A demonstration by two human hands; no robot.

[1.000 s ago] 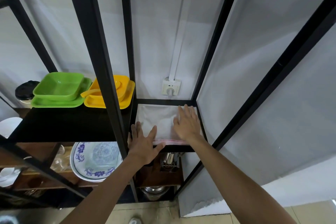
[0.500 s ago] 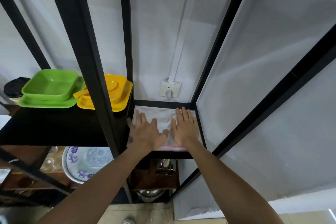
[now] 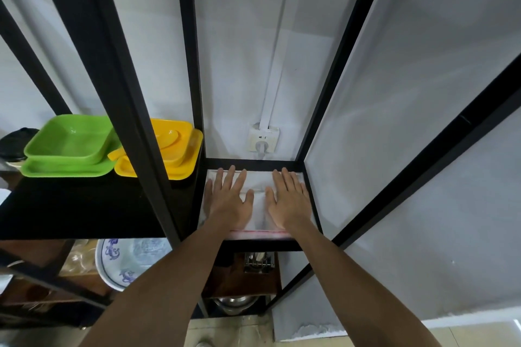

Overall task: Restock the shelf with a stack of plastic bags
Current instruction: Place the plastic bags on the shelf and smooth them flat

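Observation:
A flat stack of clear plastic bags (image 3: 258, 205) with a red strip along its near edge lies on the narrow right-hand shelf (image 3: 253, 163) of a black metal rack. My left hand (image 3: 228, 200) rests palm down on the left half of the stack, fingers spread. My right hand (image 3: 289, 200) lies flat on the right half, fingers together and pointing at the wall. Neither hand grips the bags; both press on top of them.
Green dishes (image 3: 67, 146) and yellow dishes (image 3: 172, 149) sit on the wider black shelf to the left. A black upright post (image 3: 127, 110) stands between the shelves. A wall socket (image 3: 263, 139) is behind. A blue-patterned plate (image 3: 127, 259) and metal utensils (image 3: 258, 260) sit below.
My left hand slid from the near left corner of the stack further in, onto its top. My right hand shifted slightly toward the wall. The bags stay flat on the shelf.

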